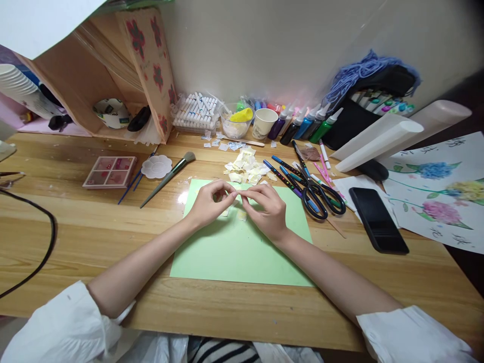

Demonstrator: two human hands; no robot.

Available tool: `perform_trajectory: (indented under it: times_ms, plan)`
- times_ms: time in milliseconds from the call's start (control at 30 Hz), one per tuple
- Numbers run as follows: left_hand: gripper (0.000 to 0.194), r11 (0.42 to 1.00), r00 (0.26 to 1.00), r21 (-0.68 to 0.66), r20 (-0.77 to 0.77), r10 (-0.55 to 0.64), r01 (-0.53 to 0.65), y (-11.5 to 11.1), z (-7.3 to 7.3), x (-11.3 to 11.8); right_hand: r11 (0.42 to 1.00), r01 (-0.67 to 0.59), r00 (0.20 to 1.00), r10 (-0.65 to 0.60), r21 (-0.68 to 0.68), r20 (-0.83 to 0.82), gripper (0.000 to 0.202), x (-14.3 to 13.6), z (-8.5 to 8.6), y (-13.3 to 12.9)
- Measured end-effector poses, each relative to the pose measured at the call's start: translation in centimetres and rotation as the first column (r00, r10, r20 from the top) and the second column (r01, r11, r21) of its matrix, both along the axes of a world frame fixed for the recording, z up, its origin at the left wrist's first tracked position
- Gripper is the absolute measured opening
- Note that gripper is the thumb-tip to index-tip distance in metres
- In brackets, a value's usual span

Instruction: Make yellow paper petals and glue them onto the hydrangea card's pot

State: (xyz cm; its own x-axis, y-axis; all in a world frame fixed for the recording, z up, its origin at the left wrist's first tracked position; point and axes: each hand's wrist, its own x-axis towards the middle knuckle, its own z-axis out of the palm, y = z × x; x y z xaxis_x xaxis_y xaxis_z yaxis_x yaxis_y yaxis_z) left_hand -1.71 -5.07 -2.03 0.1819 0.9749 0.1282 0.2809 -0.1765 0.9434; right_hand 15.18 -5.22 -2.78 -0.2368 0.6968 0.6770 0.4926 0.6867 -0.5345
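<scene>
Over the upper part of a green sheet of paper (242, 257), my left hand (214, 201) and my right hand (266, 207) meet at the fingertips. Both are closed in a pinch. Whatever lies between the fingertips is too small and too covered to name. Small pale yellow paper scraps (242, 216) show on the sheet just under the hands. Beyond the fingers, a loose pile of torn yellow paper pieces (247, 165) lies at the sheet's far edge.
Black-handled scissors (315, 201) and several pens lie right of the sheet, near a black phone (378, 219). To the left are a makeup brush (168, 179), a white flower-shaped palette (156, 167) and a pink four-part case (109, 172). A paper cup (264, 123) and paint bottles stand behind.
</scene>
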Motion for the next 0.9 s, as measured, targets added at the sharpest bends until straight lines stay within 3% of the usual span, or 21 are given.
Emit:
perform_trajectory:
  times_ms: [367, 500, 667, 900]
  plan:
    - [0.015, 0.999, 0.999, -0.015, -0.022, 0.046, -0.046, 0.24, -0.17, 0.02, 1.0, 0.0, 0.999, -0.001, 0.024, 0.042, 0.02, -0.19, 0.26, -0.1]
    - [0.013, 0.996, 0.994, 0.069, -0.086, 0.067, -0.061, 0.04, 0.12, 0.17, 1.0, -0.003, 0.999, 0.004, -0.031, 0.033, 0.015, -0.26, 0.51, -0.17]
    - [0.01, 0.973, 0.981, 0.228, -0.195, 0.012, 0.034, -0.33, 0.53, 0.38, 0.994, -0.006, 1.0, 0.008, -0.109, 0.016, 0.007, -0.28, 0.49, -0.12]
    - [0.009, 0.965, 0.971, 0.258, -0.239, 0.017, 0.047, -0.29, 0.53, 0.38, 0.974, 0.028, 0.999, -0.038, -0.224, -0.037, 0.008, -0.2, 0.62, -0.1]
